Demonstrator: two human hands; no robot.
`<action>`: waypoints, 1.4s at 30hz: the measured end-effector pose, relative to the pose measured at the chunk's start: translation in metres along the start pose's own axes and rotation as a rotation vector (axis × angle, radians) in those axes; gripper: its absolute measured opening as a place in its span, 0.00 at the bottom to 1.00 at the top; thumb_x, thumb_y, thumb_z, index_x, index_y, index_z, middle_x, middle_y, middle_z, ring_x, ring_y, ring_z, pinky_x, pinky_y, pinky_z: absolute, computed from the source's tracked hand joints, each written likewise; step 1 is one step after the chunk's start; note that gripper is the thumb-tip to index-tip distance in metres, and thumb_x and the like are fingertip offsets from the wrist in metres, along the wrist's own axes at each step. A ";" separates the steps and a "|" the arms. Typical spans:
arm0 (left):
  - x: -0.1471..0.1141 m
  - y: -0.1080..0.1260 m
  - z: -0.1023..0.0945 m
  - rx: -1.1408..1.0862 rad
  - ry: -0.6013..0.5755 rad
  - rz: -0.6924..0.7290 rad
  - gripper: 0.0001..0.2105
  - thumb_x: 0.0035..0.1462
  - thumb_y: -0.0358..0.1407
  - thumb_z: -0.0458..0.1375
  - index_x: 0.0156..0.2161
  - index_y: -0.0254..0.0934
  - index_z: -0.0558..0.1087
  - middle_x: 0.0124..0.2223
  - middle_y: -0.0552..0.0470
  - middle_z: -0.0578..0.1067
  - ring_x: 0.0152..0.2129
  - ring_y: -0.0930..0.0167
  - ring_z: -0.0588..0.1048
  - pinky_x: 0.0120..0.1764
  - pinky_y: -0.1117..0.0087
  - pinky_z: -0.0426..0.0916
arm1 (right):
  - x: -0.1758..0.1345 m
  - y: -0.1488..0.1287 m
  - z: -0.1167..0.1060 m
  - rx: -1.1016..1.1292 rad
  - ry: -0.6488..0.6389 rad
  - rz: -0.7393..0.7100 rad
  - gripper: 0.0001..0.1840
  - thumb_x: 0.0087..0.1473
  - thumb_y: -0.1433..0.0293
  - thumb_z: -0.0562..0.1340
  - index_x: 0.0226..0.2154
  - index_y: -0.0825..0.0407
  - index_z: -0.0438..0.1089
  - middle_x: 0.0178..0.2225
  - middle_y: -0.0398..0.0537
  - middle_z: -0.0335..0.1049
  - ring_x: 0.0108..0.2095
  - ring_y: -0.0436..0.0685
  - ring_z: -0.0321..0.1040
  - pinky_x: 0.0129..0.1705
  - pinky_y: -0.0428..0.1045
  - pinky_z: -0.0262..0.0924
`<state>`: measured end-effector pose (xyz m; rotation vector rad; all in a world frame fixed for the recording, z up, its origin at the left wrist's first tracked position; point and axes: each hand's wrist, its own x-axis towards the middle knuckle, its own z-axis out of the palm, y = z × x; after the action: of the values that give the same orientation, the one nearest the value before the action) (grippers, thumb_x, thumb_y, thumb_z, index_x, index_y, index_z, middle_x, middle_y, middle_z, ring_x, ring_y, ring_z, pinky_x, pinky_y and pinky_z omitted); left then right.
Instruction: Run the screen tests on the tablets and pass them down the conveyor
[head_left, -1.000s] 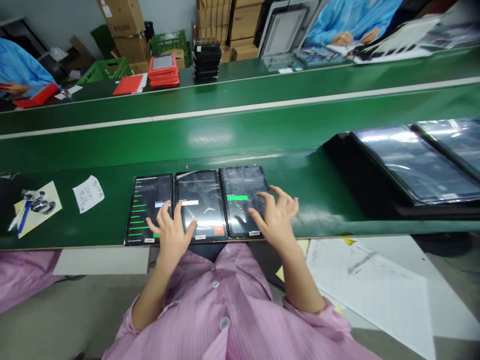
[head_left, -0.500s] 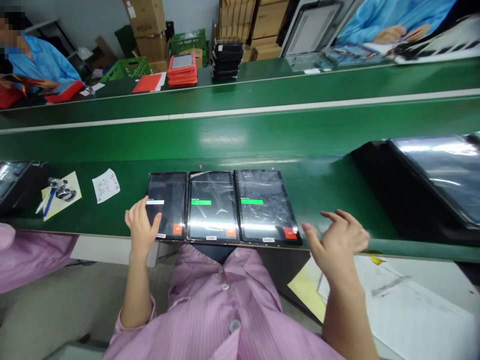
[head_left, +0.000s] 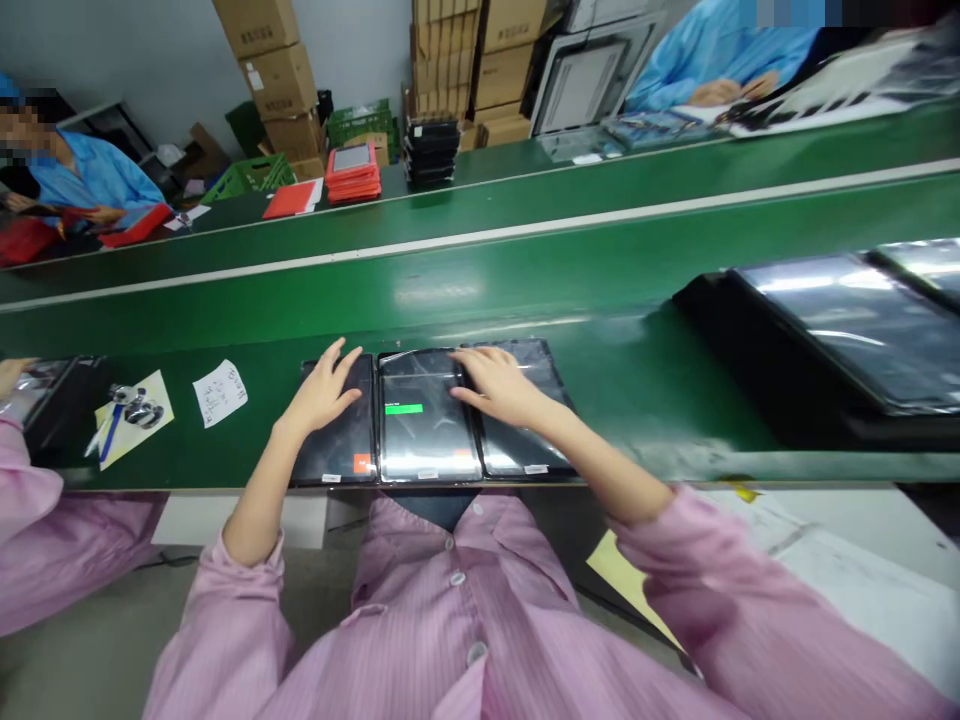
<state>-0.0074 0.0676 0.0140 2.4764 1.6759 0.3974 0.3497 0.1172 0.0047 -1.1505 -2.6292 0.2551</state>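
Note:
Three black tablets lie side by side at the front edge of the green bench. My left hand is over the left tablet, fingers spread, holding nothing. The middle tablet shows a green bar, and a small white label sits at its lower edge. Stretched across the right tablet, my right hand has its fingers apart near the gap beside the middle tablet. It covers much of the right tablet's screen. Whether either hand touches the glass I cannot tell.
Tablets in black holders stand at the right. On the left lie a handwritten note and a yellow paper with a pen and metal parts. Red cases are stacked across the bench, where people in blue work.
My right hand has swung left from beyond the right tablet to over it. My left hand has moved up and right over the left tablet. The view has shifted slightly.

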 end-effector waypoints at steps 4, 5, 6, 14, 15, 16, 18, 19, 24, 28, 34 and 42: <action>0.023 0.006 0.007 0.085 -0.131 0.132 0.35 0.69 0.51 0.47 0.72 0.34 0.47 0.72 0.31 0.49 0.68 0.51 0.55 0.65 0.46 0.53 | 0.041 -0.008 0.013 -0.101 -0.116 -0.006 0.37 0.65 0.54 0.54 0.69 0.56 0.53 0.68 0.66 0.55 0.68 0.78 0.47 0.64 0.82 0.28; 0.020 0.006 0.007 0.095 -0.137 0.151 0.36 0.68 0.52 0.47 0.73 0.34 0.46 0.70 0.31 0.52 0.67 0.52 0.57 0.64 0.48 0.55 | 0.043 -0.008 0.014 -0.113 -0.113 -0.023 0.37 0.65 0.54 0.54 0.68 0.57 0.54 0.66 0.67 0.59 0.68 0.77 0.48 0.64 0.83 0.25; 0.016 0.006 0.007 0.107 -0.137 0.164 0.36 0.68 0.52 0.48 0.73 0.35 0.47 0.68 0.32 0.56 0.64 0.53 0.61 0.63 0.49 0.57 | 0.042 -0.007 0.014 -0.108 -0.107 -0.047 0.36 0.65 0.54 0.55 0.68 0.57 0.55 0.64 0.66 0.63 0.67 0.76 0.51 0.65 0.82 0.23; 0.016 -0.003 0.012 0.139 -0.068 0.147 0.34 0.68 0.51 0.46 0.72 0.35 0.48 0.69 0.33 0.57 0.66 0.55 0.57 0.66 0.42 0.42 | 0.051 -0.012 0.002 -0.091 -0.145 -0.084 0.35 0.65 0.55 0.57 0.65 0.61 0.58 0.57 0.70 0.70 0.65 0.73 0.56 0.67 0.79 0.22; 0.015 -0.003 0.012 0.091 -0.092 0.179 0.35 0.68 0.51 0.45 0.72 0.34 0.47 0.69 0.34 0.58 0.66 0.56 0.58 0.67 0.45 0.44 | 0.050 -0.009 0.001 -0.083 -0.168 -0.116 0.35 0.65 0.54 0.57 0.64 0.61 0.59 0.55 0.68 0.72 0.62 0.71 0.61 0.67 0.78 0.23; 0.012 -0.003 0.012 0.049 -0.112 0.206 0.34 0.68 0.51 0.45 0.72 0.35 0.47 0.68 0.35 0.60 0.65 0.58 0.60 0.66 0.49 0.48 | 0.048 -0.004 -0.002 -0.069 -0.177 -0.146 0.33 0.66 0.54 0.57 0.64 0.59 0.61 0.53 0.66 0.74 0.59 0.69 0.65 0.68 0.76 0.24; 0.002 -0.002 0.009 0.011 -0.122 0.221 0.31 0.69 0.50 0.43 0.71 0.37 0.51 0.64 0.38 0.66 0.60 0.60 0.66 0.64 0.53 0.54 | 0.037 0.015 -0.007 -0.065 -0.148 -0.143 0.31 0.66 0.53 0.55 0.64 0.53 0.62 0.55 0.62 0.73 0.59 0.68 0.66 0.68 0.77 0.24; -0.004 -0.002 0.007 0.023 -0.106 0.199 0.29 0.69 0.49 0.42 0.69 0.38 0.55 0.62 0.39 0.68 0.58 0.60 0.69 0.62 0.52 0.55 | 0.030 0.027 -0.009 -0.089 -0.121 -0.091 0.31 0.66 0.53 0.54 0.64 0.51 0.62 0.59 0.62 0.69 0.62 0.70 0.62 0.67 0.79 0.24; -0.021 -0.008 0.003 0.156 0.091 -0.084 0.24 0.69 0.46 0.42 0.60 0.38 0.70 0.56 0.39 0.72 0.56 0.57 0.69 0.63 0.44 0.47 | -0.008 0.079 -0.016 -0.250 -0.099 0.182 0.31 0.64 0.52 0.58 0.64 0.47 0.66 0.72 0.65 0.45 0.70 0.81 0.40 0.61 0.85 0.30; -0.011 -0.012 0.010 0.131 0.136 -0.246 0.22 0.69 0.43 0.42 0.55 0.39 0.74 0.56 0.39 0.70 0.56 0.58 0.69 0.63 0.43 0.47 | -0.019 0.091 -0.018 -0.236 -0.032 0.158 0.22 0.66 0.53 0.55 0.53 0.41 0.76 0.70 0.56 0.51 0.69 0.76 0.45 0.63 0.83 0.32; -0.001 -0.005 0.016 0.155 0.098 -0.224 0.21 0.69 0.43 0.42 0.53 0.44 0.76 0.58 0.40 0.69 0.57 0.58 0.67 0.64 0.41 0.44 | -0.018 0.098 -0.027 -0.243 -0.055 0.289 0.22 0.67 0.53 0.53 0.52 0.40 0.78 0.69 0.55 0.54 0.67 0.79 0.46 0.61 0.86 0.31; 0.037 -0.005 0.005 0.066 0.103 -0.298 0.23 0.69 0.46 0.37 0.51 0.33 0.67 0.56 0.33 0.70 0.58 0.56 0.67 0.63 0.47 0.54 | 0.023 0.046 -0.029 -0.060 -0.082 0.087 0.26 0.70 0.52 0.46 0.58 0.36 0.72 0.68 0.56 0.54 0.68 0.73 0.47 0.64 0.81 0.34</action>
<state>0.0027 0.1044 0.0129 2.2305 2.0906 0.4456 0.3757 0.1666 0.0238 -1.3024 -2.6779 0.2467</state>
